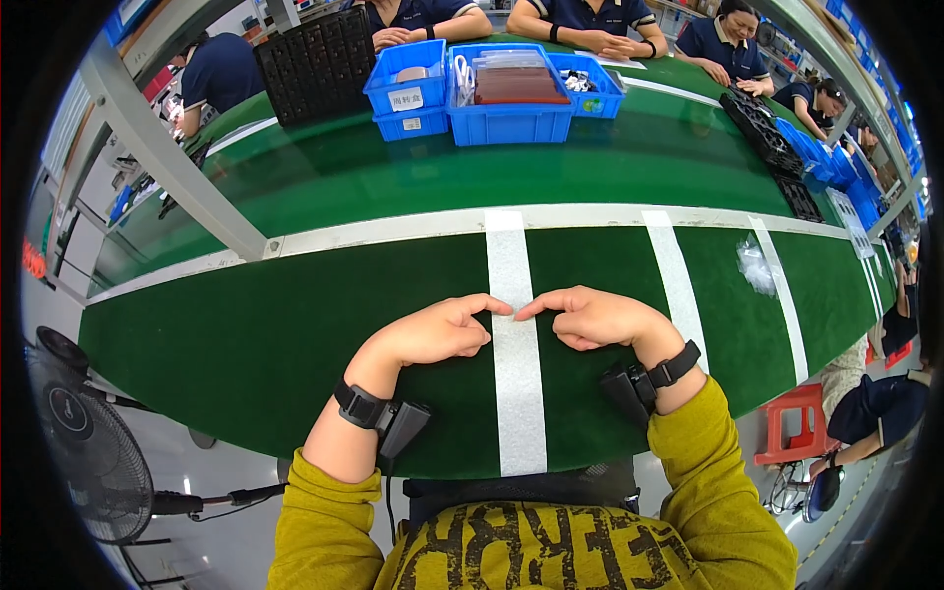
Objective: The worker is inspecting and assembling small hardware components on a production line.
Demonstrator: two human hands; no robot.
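Observation:
My left hand (pixel 433 332) and my right hand (pixel 605 320) hover over or rest on a green work surface (pixel 393 265); which of the two I cannot tell. Each has its index finger stretched inward, with the other fingers curled and nothing held. The two index fingertips come close together above a white strip (pixel 521 413) that runs away from me across the green. Whether the tips touch is hard to see. A black strap with a small dark device (pixel 403 428) sits on my left wrist, and a similar device (pixel 629 388) on my right.
Past a pale rail (pixel 383 228), blue bins (pixel 511 126) and a black tray (pixel 315 64) stand on a green bench. A clear plastic bag (pixel 756 265) lies to the right. A grey post (pixel 167 147) rises at left, near a fan (pixel 93 452). Several people sit beyond; a red stool (pixel 795 418) stands right.

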